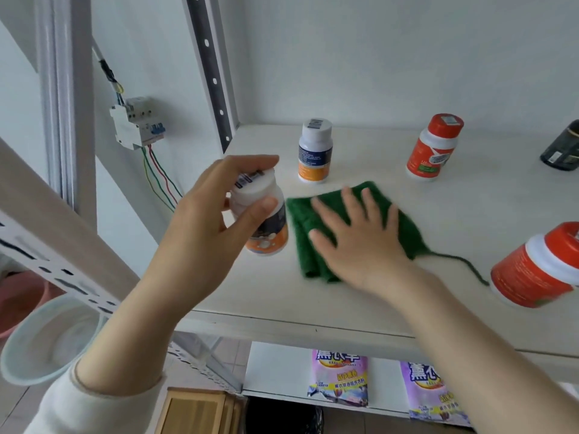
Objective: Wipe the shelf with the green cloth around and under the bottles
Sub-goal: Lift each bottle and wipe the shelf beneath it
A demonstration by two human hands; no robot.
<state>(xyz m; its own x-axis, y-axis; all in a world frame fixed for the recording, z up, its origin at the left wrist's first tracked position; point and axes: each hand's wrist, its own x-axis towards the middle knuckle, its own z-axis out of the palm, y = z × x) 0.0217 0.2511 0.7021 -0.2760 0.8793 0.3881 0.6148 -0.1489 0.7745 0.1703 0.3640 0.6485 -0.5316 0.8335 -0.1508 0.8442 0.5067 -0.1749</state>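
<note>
**Status:** wiping is in progress, judged to be at an early-to-middle stage.

**Left hand** [214,214], left of centre: the grip is closed on a white plastic bottle with a white cap and an orange-and-dark label [269,233]. Thumb and fingers wrap the cap and shoulder. The bottle is tilted. Whether its base is clear of the white shelf [250,296] cannot be determined.

**Right hand** [357,242], centre of frame: no closed grip. The fingers are spread flat, pressing the folded green cloth [297,223] onto the shelf just beside the held bottle.

**Remaining work, as judged:** four containers stand on the shelf.
- A white bottle with a blue-and-orange label [314,151], upper centre.
- A red-capped orange bottle [434,148], upper right.
- A dark bottle [564,148], at the right edge.
- A large red-lidded jar [539,267], lower right.

The surface beneath each probably needs wiping. No visible soiling separates wiped areas from unwiped ones.
</note>
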